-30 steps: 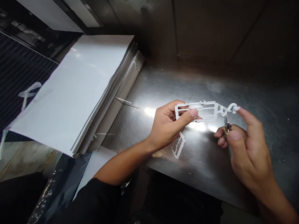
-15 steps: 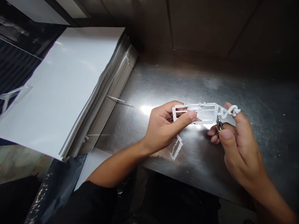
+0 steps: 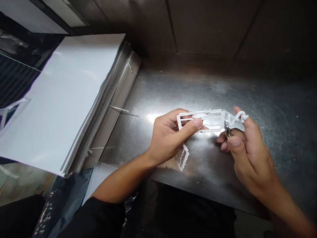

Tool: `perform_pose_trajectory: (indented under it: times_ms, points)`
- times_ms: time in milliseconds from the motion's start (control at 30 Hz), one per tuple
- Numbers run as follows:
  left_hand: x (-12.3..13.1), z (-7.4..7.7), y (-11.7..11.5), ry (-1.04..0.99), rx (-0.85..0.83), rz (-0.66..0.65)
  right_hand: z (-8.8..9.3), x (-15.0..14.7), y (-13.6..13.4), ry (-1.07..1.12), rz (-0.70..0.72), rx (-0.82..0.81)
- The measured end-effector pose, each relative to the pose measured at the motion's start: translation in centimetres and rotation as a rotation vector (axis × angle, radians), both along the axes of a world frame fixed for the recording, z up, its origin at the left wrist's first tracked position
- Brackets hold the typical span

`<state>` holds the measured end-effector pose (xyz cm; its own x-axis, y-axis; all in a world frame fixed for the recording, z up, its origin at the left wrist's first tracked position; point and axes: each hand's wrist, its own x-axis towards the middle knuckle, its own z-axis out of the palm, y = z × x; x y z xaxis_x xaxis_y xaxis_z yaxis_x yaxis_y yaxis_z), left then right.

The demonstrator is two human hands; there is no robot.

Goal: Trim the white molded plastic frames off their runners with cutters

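Between the thumb and fingers of my left hand is a white plastic frame, held above the metal table. A curly white plastic piece joins its right end, close to the right forefinger. My right hand is closed around small cutting pliers, mostly hidden by the fingers. The pliers' tips are at the frame's right end; whether they bite into the plastic I cannot tell. Below my left hand shows a second, smaller white plastic frame, its upper part hidden behind the hand.
On the left, a thick stack of white sheets leans over the metal table, with thin white strips poking from its side. Small white scraps lie scattered on the tabletop. A dark wall rises behind the table.
Everything has shifted slightly left in view, as the camera turned. Both hands keep their grips, and the pliers stay at the frame's right end.
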<state>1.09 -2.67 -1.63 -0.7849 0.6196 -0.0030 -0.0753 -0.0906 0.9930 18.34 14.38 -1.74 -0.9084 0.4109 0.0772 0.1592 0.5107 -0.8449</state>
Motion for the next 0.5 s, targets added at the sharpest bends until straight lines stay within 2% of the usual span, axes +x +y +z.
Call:
perform_pose_trajectory:
  times_ms: [167, 500]
  points:
    - [0.03, -0.02, -0.06, -0.02, 0.065, -0.026, 0.13, 0.01, -0.03, -0.027, -0.014, 0.018]
    - [0.13, 0.01, 0.22, -0.084, 0.071, -0.049, 0.16, -0.16, -0.34, -0.065, -0.055, 0.086]
